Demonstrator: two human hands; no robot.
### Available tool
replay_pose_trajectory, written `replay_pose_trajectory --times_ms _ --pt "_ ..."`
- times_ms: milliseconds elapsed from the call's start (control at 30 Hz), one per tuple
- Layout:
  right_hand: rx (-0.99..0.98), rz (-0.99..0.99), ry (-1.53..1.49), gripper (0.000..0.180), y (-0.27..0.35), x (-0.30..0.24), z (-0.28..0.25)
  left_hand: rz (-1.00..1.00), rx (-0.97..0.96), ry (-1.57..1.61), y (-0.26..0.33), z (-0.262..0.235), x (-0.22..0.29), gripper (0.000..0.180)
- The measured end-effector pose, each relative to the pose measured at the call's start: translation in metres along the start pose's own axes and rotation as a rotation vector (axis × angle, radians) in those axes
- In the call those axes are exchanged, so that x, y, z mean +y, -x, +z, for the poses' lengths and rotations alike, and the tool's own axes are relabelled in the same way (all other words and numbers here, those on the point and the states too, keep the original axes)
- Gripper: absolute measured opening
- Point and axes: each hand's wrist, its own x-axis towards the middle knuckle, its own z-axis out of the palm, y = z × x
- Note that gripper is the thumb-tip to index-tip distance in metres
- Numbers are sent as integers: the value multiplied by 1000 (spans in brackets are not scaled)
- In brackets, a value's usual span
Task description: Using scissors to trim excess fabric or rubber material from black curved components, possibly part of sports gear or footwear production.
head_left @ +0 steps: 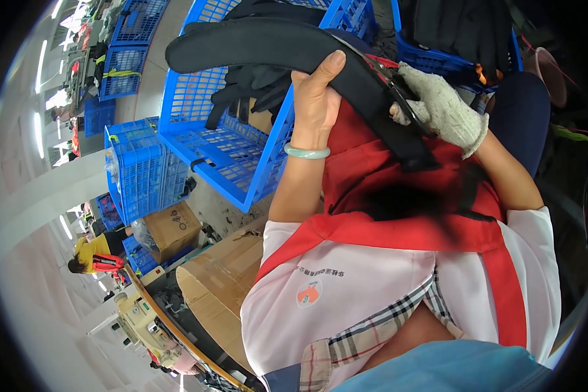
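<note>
A blue plastic crate (pixel 232 140) stands just beyond a padded black shoulder strap (pixel 274 46) held over the red apron (pixel 398 196). The bare left hand (pixel 317 98) clamps the strap's middle. The gloved right hand (pixel 441 108) grips red-handled scissors (pixel 392 81) against it. A careless snip could nick the padding or the nearby thumb.

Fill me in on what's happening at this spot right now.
A person holds a black padded strap up over their lap. The bare left hand grips its curved middle, while the right hand, in a knit work glove, works small scissors at the strap's lower end. Blue plastic crates stand just beyond, and cardboard boxes sit alongside.
</note>
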Motion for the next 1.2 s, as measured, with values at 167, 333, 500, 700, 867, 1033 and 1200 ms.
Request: replay_pose_trajectory --times_ms 167,333,500,700,867,1033,1200 --pt "191 -365 674 50 1 -6 6 -4 3 -27 6 2 -3 32" --pt "71 -82 496 61 -3 -15 -2 15 17 8 3 2 3 30" --pt "254 -397 509 62 -10 18 2 13 8 53 0 8 3 27" --pt "63 -167 573 59 -3 -20 4 9 3 62 1 7 5 27" --pt "71 -243 413 41 -6 -19 4 30 -14 74 -1 10 6 24" --pt "59 -146 74 28 -18 -18 -8 107 37 7 -19 23 31 21" --pt "255 -126 -55 15 -17 -30 -8 -60 -105 -510 -25 12 88 28"
